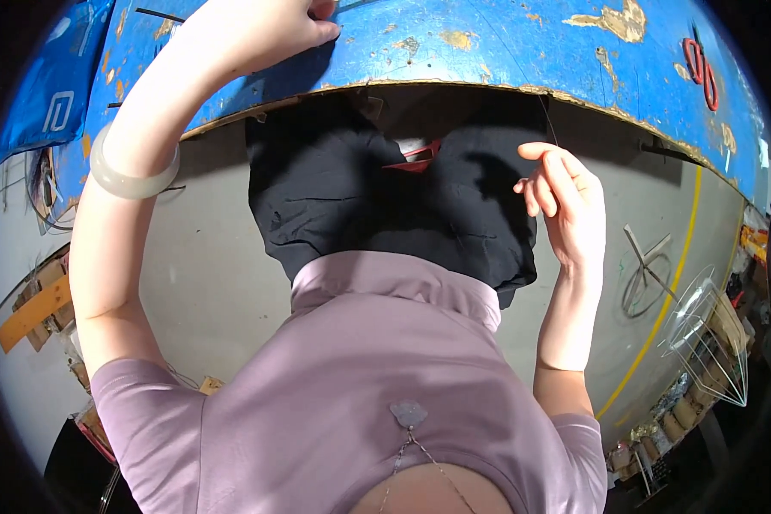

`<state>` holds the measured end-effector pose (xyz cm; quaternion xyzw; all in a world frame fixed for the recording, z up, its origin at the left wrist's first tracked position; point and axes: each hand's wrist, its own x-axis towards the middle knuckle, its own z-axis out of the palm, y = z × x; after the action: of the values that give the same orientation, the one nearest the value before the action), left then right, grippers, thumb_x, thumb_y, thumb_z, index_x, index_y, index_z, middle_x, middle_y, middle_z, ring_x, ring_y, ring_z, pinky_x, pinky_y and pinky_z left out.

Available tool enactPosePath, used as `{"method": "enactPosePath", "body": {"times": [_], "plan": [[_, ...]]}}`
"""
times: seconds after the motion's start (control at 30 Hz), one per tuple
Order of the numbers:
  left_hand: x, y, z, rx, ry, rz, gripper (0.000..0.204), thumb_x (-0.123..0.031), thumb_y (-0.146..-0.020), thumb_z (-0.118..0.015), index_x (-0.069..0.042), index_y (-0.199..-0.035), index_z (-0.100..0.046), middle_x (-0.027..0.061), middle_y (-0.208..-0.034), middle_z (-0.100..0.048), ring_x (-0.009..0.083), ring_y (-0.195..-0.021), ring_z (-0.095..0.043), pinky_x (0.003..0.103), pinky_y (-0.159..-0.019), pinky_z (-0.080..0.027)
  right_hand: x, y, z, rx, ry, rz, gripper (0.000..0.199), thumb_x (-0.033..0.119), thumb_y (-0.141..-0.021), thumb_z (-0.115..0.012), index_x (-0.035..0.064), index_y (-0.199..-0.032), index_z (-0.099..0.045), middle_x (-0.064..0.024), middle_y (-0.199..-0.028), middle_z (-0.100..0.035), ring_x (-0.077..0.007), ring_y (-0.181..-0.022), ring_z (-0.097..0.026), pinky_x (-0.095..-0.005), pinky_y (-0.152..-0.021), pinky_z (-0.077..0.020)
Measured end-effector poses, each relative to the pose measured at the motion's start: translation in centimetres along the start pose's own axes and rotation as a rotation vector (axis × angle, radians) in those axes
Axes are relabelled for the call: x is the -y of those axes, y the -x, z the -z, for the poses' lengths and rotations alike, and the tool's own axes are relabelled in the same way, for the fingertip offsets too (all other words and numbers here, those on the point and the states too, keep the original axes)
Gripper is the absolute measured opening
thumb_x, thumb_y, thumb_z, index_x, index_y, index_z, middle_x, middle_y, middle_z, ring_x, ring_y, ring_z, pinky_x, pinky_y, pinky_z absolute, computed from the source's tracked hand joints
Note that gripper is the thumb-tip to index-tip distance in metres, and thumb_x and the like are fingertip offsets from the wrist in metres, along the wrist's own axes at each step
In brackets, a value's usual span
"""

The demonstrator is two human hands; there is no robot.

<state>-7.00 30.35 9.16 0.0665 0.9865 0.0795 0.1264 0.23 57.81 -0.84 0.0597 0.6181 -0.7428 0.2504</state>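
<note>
My left hand point(270, 34) is over the blue tabletop point(505, 43) at the upper left, cut off by the picture's top edge. Its thumb and a bent finger are closed together; what they hold, if anything, is out of sight. A pale ring-shaped bangle point(135, 182) circles that wrist. In front of the table's near edge, above my lap, my right hand point(567, 201) hangs in the air with curled fingers. A thin dark strand point(550, 120) runs from the table edge down to this hand, apparently gripped in it; the pinch itself is hidden.
Red-handled scissors point(701, 74) lie at the table's right. A blue bag point(51, 94) rests at the far left. The table's worn wooden edge curves over my lap point(360, 197). On the floor at right are a crossed metal stand point(647, 257) and a wire frame point(711, 343).
</note>
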Motion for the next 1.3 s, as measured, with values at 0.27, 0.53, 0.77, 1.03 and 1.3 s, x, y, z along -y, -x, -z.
{"method": "enactPosePath", "body": {"times": [0.27,0.53,0.77,1.03,1.3], "plan": [[-1.1,-0.2,1.4,0.185,0.218,0.175,0.011,-0.010,-0.070,-0.059,-0.001,-0.073,-0.054,0.0095,-0.066,-0.054,0.0186,-0.060,-0.051,0.028,-0.058,-0.042,-0.2,-0.2,-0.1,-0.001,0.015,-0.013,0.027,0.018,-0.091,-0.043,-0.0032,-0.099,-0.057,0.0037,-0.049,-0.036,-0.0066,-0.047,-0.041,-0.0249,-0.063,-0.0427],[0.3,-1.0,1.3,0.306,0.383,0.115,0.016,-0.018,-0.078,-0.055,-0.002,-0.074,-0.055,0.0036,-0.063,-0.051,0.0121,-0.059,-0.047,0.026,-0.057,-0.041,-0.3,-0.3,0.0,-0.003,0.020,-0.009,0.027,0.019,-0.091,-0.043,-0.0028,-0.099,-0.056,0.0043,-0.049,-0.033,-0.0061,-0.045,-0.036,-0.0241,-0.057,-0.0410],[0.8,-0.8,0.2,0.170,0.430,-0.032,0.028,-0.025,-0.088,-0.046,-0.003,-0.074,-0.055,-0.0001,-0.059,-0.048,0.0091,-0.057,-0.045,0.024,-0.054,-0.039,0.1,0.2,0.1,-0.040,0.029,-0.079,0.026,0.019,-0.091,-0.043,-0.0027,-0.098,-0.057,0.0056,-0.050,-0.031,-0.0031,-0.044,-0.028,-0.0196,-0.044,-0.0286],[1.5,-1.3,-0.5,0.301,0.667,0.244,0.032,-0.026,-0.089,-0.043,-0.002,-0.071,-0.055,0.0016,-0.060,-0.051,0.0110,-0.058,-0.045,0.025,-0.057,-0.039,-0.3,0.9,2.6,-0.204,0.212,-0.009,0.022,0.019,-0.088,-0.051,0.0024,-0.097,-0.061,0.0079,-0.052,-0.036,-0.0009,-0.044,-0.027,-0.0174,-0.042,-0.0221],[2.9,-0.6,-5.6,-0.273,0.373,-0.074,0.029,-0.029,-0.086,-0.047,-0.005,-0.073,-0.057,0.0092,-0.066,-0.056,0.0184,-0.065,-0.057,0.029,-0.062,-0.044,1.0,0.3,3.5,-0.318,0.736,0.120,0.022,0.020,-0.084,-0.056,0.0045,-0.098,-0.061,0.0013,-0.069,-0.052,-0.0063,-0.060,-0.042,-0.0192,-0.056,-0.0344]]}}
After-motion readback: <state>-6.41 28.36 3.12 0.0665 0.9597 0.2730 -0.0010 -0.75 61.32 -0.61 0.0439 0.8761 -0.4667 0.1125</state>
